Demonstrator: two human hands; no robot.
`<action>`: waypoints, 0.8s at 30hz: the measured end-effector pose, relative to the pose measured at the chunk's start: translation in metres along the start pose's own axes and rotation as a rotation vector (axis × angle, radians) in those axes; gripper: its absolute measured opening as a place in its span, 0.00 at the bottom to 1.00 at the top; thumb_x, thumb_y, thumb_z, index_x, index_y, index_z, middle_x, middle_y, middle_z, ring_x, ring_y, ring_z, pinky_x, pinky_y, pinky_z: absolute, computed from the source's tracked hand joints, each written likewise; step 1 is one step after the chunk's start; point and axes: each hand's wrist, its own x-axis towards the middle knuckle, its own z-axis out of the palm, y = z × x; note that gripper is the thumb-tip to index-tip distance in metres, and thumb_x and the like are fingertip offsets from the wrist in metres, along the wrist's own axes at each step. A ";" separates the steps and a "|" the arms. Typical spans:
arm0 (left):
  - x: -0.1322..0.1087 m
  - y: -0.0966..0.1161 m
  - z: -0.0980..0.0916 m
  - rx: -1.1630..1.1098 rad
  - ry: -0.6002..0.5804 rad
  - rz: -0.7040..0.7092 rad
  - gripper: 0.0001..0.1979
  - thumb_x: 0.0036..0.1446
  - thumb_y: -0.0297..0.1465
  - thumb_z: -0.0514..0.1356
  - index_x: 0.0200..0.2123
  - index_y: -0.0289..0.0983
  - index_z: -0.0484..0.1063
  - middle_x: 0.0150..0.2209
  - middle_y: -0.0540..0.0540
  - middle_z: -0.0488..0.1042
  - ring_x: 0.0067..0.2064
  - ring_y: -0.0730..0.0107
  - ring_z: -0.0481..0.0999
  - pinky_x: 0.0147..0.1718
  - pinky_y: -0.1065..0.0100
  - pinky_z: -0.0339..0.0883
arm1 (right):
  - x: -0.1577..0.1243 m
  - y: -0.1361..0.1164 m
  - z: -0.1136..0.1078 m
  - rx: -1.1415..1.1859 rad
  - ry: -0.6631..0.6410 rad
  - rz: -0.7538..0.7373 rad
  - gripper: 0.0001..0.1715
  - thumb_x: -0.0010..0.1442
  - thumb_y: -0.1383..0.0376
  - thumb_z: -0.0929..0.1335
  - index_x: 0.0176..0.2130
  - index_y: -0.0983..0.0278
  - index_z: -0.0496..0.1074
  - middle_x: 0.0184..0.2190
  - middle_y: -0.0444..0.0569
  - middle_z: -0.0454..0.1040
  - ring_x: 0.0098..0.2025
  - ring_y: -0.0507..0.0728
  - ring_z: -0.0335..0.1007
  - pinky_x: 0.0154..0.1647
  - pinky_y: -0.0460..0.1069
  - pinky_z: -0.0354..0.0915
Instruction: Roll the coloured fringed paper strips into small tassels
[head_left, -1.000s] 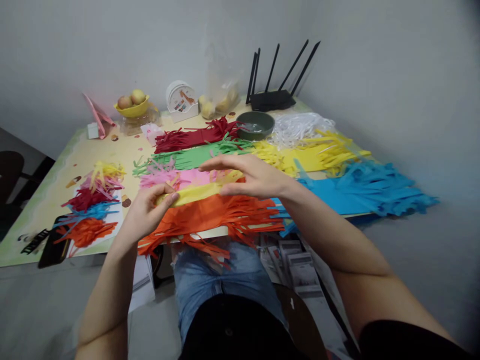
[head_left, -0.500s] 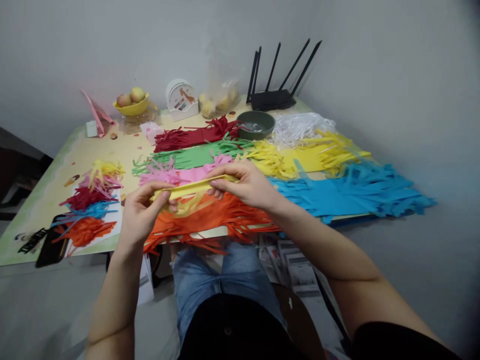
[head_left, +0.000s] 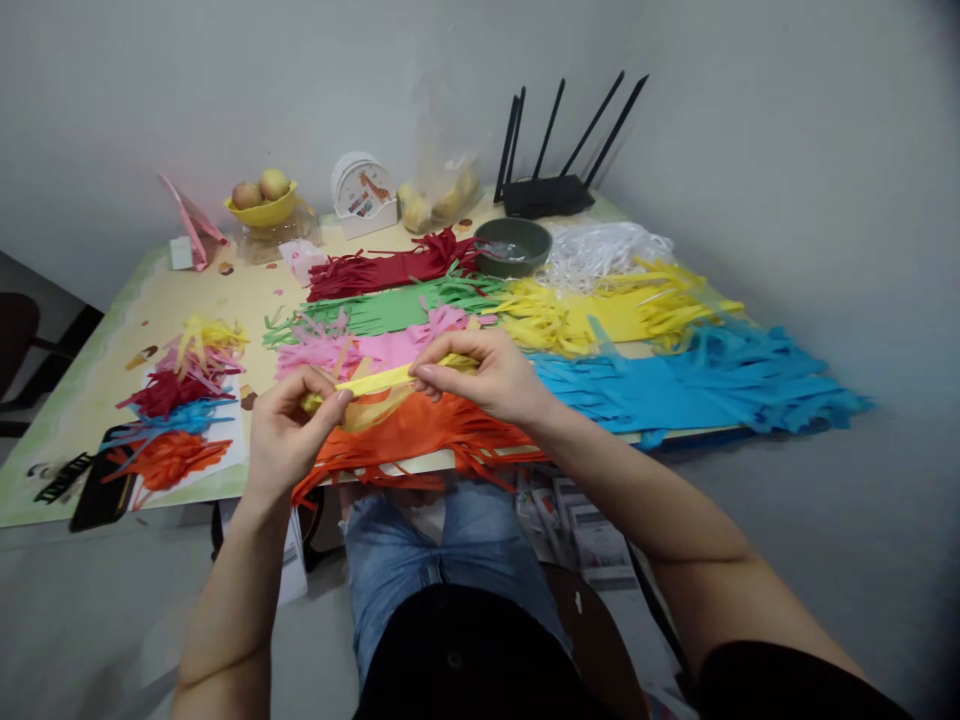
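Note:
My left hand [head_left: 289, 432] and my right hand [head_left: 484, 372] both pinch a yellow fringed paper strip [head_left: 375, 381], holding it just above the table's near edge. Its cut fringe hangs down between my hands. Directly below it lies an orange fringed paper sheet [head_left: 427, 435] that overhangs the table edge. A pink fringed sheet [head_left: 375, 348] lies just behind my hands.
Green [head_left: 390, 308], red [head_left: 382, 268], yellow [head_left: 600, 312] and blue [head_left: 697, 385] fringed sheets cover the table. Finished paper tassels [head_left: 176, 400] lie at the left by a black phone [head_left: 97, 495]. A green bowl [head_left: 514, 246], router [head_left: 544, 190] and fruit bowl [head_left: 262, 205] stand at the back.
My right hand went from lying flat over the yellow strip to pinching its right end. Both hands have lifted the strip slightly, so its fringe now hangs free.

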 end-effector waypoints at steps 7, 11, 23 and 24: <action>0.002 0.003 0.001 0.399 -0.117 0.031 0.05 0.58 0.32 0.63 0.38 0.38 0.74 0.32 0.49 0.77 0.32 0.71 0.75 0.34 0.70 0.67 | -0.005 -0.005 -0.004 -0.521 0.060 -0.188 0.06 0.61 0.67 0.69 0.38 0.66 0.78 0.37 0.50 0.82 0.40 0.54 0.77 0.42 0.48 0.68; 0.000 0.004 0.000 0.286 -0.167 -0.034 0.06 0.60 0.33 0.62 0.33 0.38 0.69 0.32 0.47 0.78 0.34 0.69 0.78 0.34 0.70 0.69 | -0.005 -0.003 -0.006 -0.418 0.020 -0.115 0.04 0.60 0.66 0.69 0.35 0.66 0.75 0.33 0.48 0.80 0.35 0.53 0.77 0.37 0.47 0.68; -0.006 -0.001 0.004 0.066 -0.019 -0.108 0.08 0.58 0.33 0.65 0.40 0.37 0.80 0.29 0.47 0.81 0.33 0.68 0.81 0.38 0.68 0.74 | -0.008 0.000 0.000 0.066 0.016 0.066 0.10 0.59 0.62 0.72 0.37 0.67 0.80 0.32 0.50 0.82 0.31 0.52 0.80 0.37 0.47 0.76; -0.007 -0.002 0.005 0.002 -0.006 -0.141 0.09 0.58 0.33 0.66 0.41 0.37 0.81 0.29 0.46 0.81 0.33 0.67 0.81 0.38 0.67 0.75 | -0.008 0.002 0.001 0.089 0.022 0.041 0.11 0.58 0.62 0.72 0.38 0.66 0.81 0.32 0.50 0.82 0.31 0.52 0.80 0.37 0.47 0.77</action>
